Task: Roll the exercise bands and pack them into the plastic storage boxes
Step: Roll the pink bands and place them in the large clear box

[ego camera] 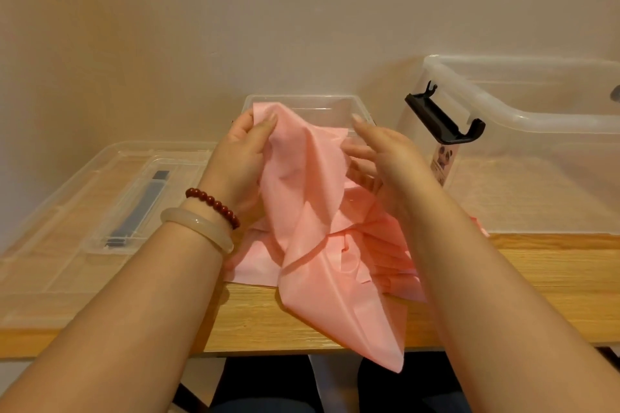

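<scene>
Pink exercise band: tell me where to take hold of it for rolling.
Grip the pink exercise band by its upper edge. The left hand pinches the left corner; bring the right hand in from the right to pinch the opposite corner. Lower down it hangs twisted and bunched.

Your band [312,211] covers the small box's [302,100] front wall and most of your right grip's [385,157] fingers, so you can't tell how they hold it. Your right forearm [486,261] hides part of the pile [385,251]. The big box [536,117] runs off the right edge and the lid [84,211] off the left. Its label [443,161] is too small to read.
</scene>
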